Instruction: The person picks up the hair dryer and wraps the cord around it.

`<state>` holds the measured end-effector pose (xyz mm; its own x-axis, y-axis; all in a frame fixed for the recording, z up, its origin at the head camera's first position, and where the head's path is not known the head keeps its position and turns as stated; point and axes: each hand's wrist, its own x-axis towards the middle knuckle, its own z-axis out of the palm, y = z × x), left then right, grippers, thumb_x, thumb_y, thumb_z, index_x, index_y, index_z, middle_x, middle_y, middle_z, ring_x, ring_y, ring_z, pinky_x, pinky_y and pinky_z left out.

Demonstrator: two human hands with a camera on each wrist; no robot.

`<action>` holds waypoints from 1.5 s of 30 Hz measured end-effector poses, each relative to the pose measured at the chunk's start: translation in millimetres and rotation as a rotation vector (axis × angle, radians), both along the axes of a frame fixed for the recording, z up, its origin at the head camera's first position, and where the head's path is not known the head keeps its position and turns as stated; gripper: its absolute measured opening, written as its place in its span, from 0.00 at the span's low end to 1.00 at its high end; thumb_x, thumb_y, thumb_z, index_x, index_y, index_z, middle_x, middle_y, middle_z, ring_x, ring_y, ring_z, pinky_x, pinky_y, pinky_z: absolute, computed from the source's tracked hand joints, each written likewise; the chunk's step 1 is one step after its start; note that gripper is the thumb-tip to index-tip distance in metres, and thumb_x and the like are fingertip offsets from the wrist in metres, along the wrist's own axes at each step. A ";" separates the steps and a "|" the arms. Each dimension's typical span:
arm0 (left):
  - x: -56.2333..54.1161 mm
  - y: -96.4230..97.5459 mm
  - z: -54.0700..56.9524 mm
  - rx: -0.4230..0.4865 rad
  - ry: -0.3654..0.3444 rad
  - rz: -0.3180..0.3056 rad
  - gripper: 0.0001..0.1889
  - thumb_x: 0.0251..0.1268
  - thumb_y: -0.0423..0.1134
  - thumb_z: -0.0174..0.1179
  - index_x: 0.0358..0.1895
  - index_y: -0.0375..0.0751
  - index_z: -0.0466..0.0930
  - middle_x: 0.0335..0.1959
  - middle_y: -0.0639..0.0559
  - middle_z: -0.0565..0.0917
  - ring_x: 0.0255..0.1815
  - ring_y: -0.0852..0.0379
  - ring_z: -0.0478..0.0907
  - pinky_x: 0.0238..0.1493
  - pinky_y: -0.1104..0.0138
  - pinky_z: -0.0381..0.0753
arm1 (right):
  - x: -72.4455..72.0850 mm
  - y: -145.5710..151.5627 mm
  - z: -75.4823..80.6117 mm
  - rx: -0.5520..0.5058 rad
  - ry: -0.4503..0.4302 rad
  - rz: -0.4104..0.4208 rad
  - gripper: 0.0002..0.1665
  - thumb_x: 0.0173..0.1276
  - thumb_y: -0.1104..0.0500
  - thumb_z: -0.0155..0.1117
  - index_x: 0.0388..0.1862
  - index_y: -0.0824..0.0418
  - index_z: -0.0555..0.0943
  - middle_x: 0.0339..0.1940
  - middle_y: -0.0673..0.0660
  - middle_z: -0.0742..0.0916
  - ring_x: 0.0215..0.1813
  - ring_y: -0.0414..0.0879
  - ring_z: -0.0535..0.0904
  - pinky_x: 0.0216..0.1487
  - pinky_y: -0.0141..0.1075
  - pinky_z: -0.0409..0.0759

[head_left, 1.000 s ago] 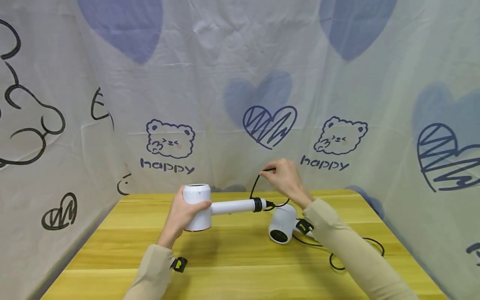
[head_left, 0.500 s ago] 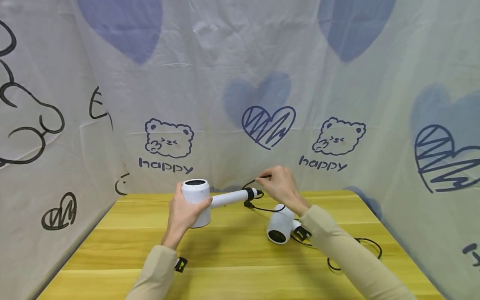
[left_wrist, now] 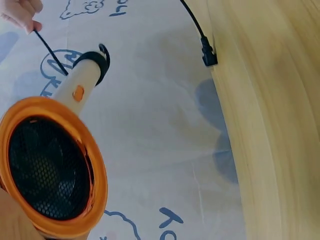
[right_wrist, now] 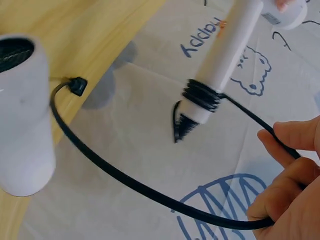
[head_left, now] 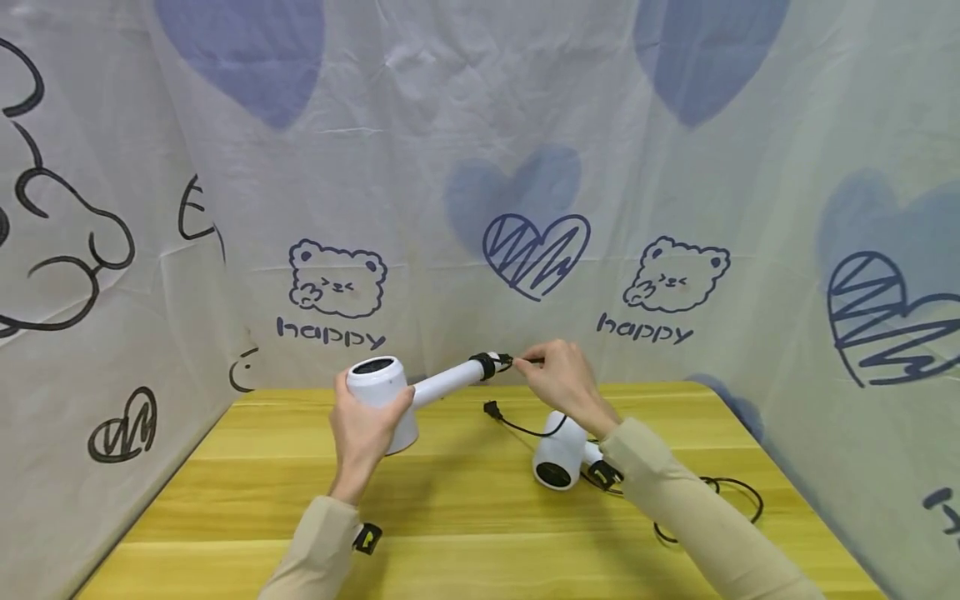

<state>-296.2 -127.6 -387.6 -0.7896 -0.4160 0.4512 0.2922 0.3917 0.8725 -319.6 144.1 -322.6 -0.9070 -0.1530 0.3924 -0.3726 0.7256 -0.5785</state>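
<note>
My left hand (head_left: 363, 429) grips the barrel of a white hair dryer (head_left: 446, 383), held above the table with its handle slanting up to the right. In the left wrist view, the orange-rimmed grille (left_wrist: 50, 167) of the dryer shows. Black cord (right_wrist: 201, 95) is wound in several turns round the handle's end. My right hand (head_left: 566, 383) pinches the loose length of cord between thumb and fingers, just beyond the handle's end. From this hand the cord loops down to a black plug (head_left: 492, 409), which shows over the back part of the table.
A second white hair dryer (head_left: 558, 454) lies on the wooden table (head_left: 465, 533) below my right forearm. Its black cord (head_left: 757, 500) curls to the right. Printed cloth (head_left: 450, 100) hangs behind the table and along both sides.
The held dryer's handle has swung upward and its barrel has tilted, shifting a little left. My right hand has lowered slightly with the cord. The plug has come into view left of the second dryer.
</note>
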 end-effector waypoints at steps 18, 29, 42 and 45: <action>-1.2 6.4 4.6 0.535 -0.096 -0.086 0.35 0.50 0.42 0.74 0.61 0.40 0.66 0.49 0.47 0.74 0.43 0.53 0.78 0.38 0.64 0.85 | -0.9 20.3 -28.9 -0.147 -0.246 0.186 0.16 0.75 0.58 0.54 0.48 0.61 0.87 0.22 0.53 0.81 0.19 0.40 0.62 0.23 0.31 0.62; 0.6 7.3 7.8 0.856 -0.248 -0.217 0.30 0.58 0.48 0.69 0.59 0.45 0.65 0.44 0.54 0.79 0.40 0.60 0.81 0.44 0.67 0.84 | -26.8 42.2 -40.0 -0.474 -0.660 0.274 0.18 0.75 0.59 0.54 0.53 0.70 0.82 0.27 0.52 0.79 0.23 0.39 0.62 0.21 0.27 0.61; 1.1 -7.8 2.6 0.913 -0.444 -0.631 0.23 0.68 0.47 0.53 0.61 0.44 0.59 0.44 0.52 0.79 0.41 0.57 0.81 0.47 0.65 0.84 | -45.7 47.0 -35.5 -0.243 -0.487 0.061 0.17 0.61 0.47 0.71 0.37 0.60 0.89 0.51 0.59 0.87 0.60 0.56 0.77 0.67 0.59 0.68; 0.1 -12.3 -2.7 0.891 -0.503 -0.692 0.26 0.69 0.48 0.52 0.64 0.43 0.57 0.45 0.51 0.79 0.41 0.56 0.81 0.47 0.64 0.85 | -47.7 42.2 -32.3 -0.235 -0.463 0.026 0.11 0.59 0.52 0.73 0.28 0.60 0.88 0.40 0.53 0.87 0.48 0.49 0.79 0.57 0.47 0.76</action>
<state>-296.1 -140.0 -390.3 -0.9693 0.1517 -0.1933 -0.2440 -0.5006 0.8306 -367.2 186.3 -354.9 -0.9907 -0.1339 -0.0227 -0.0553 0.5503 -0.8332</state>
